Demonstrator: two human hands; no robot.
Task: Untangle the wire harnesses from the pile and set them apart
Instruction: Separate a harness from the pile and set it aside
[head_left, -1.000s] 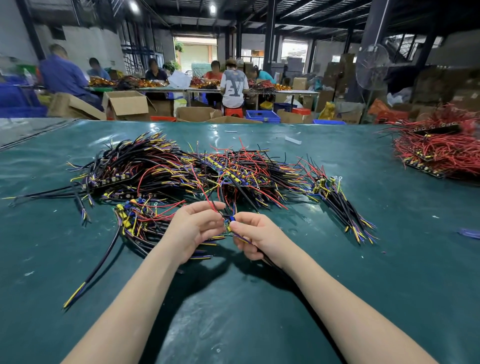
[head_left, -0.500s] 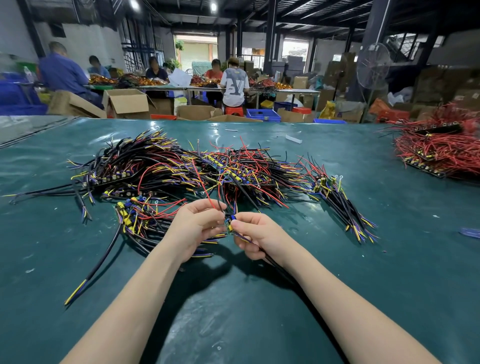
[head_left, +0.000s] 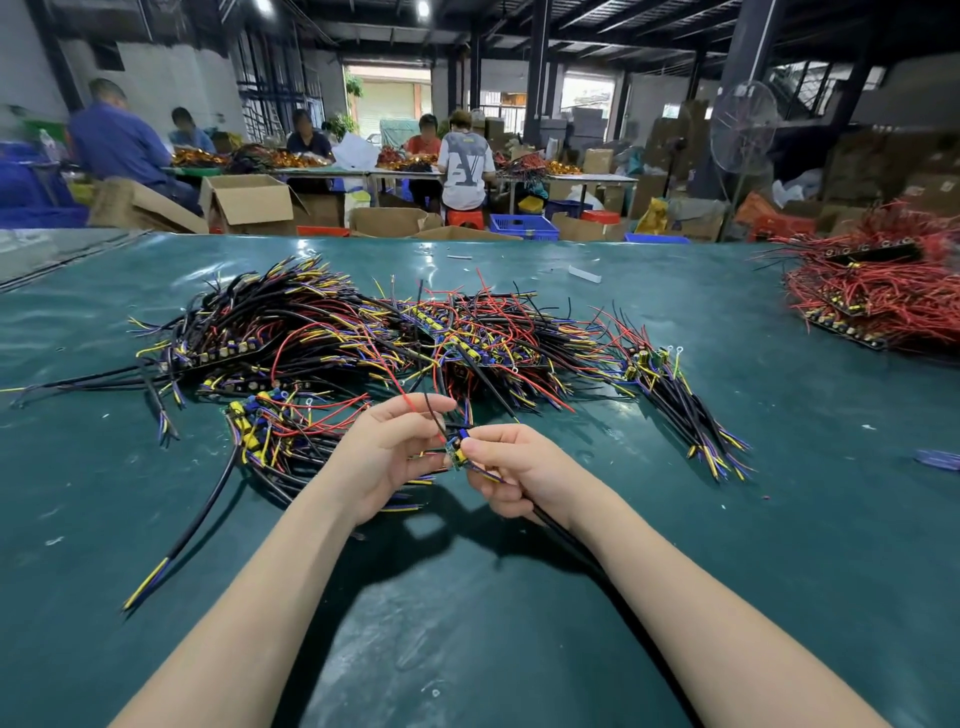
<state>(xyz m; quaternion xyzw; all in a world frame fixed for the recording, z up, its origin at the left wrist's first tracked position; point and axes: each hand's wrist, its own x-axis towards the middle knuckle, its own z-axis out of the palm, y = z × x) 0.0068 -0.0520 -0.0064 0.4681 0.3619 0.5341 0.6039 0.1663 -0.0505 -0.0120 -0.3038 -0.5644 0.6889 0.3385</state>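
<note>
Head view: both hands meet just in front of the pile (head_left: 363, 338) of wire harnesses on the green desk (head_left: 675, 545), sharing one harness (head_left: 457, 451). The left hand (head_left: 387, 457) pinches its red and black wires in curled fingers (head_left: 415, 404). The right hand (head_left: 519, 467) is clamped on its small green board, with the black cable trailing under that wrist.

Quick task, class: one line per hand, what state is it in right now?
Left hand: closed, fingers pinching the harness wires.
Right hand: closed, fingers pinching the harness's small green board.
</note>
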